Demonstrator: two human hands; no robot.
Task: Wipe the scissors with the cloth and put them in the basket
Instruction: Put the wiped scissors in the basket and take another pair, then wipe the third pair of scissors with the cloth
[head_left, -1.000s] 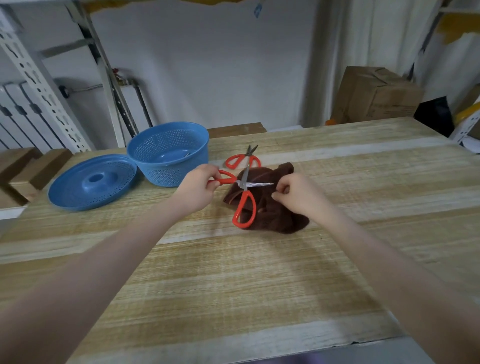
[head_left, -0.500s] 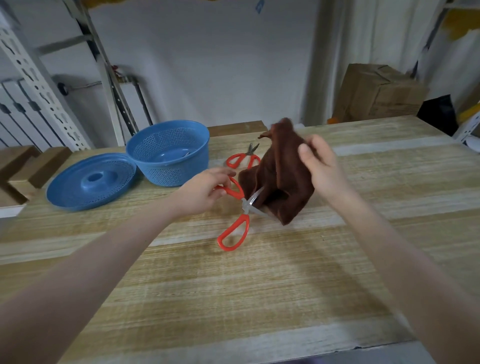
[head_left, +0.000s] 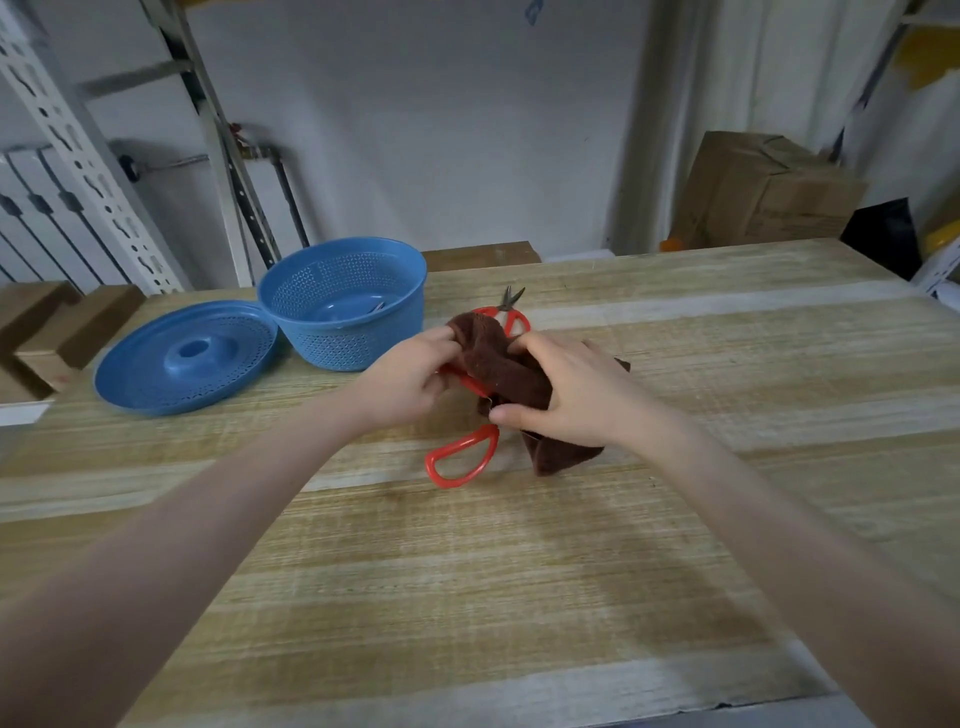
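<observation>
Mid-wipe: left hand gripping scissors by one handle, right hand clutching cloth round blades. Remaining: finish wiping, drop into basket near far edge of tabletop.

No legible text anywhere

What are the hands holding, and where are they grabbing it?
The left hand holds the scissors by one red handle. The right hand grips the brown cloth, bunched over the blades.
</observation>
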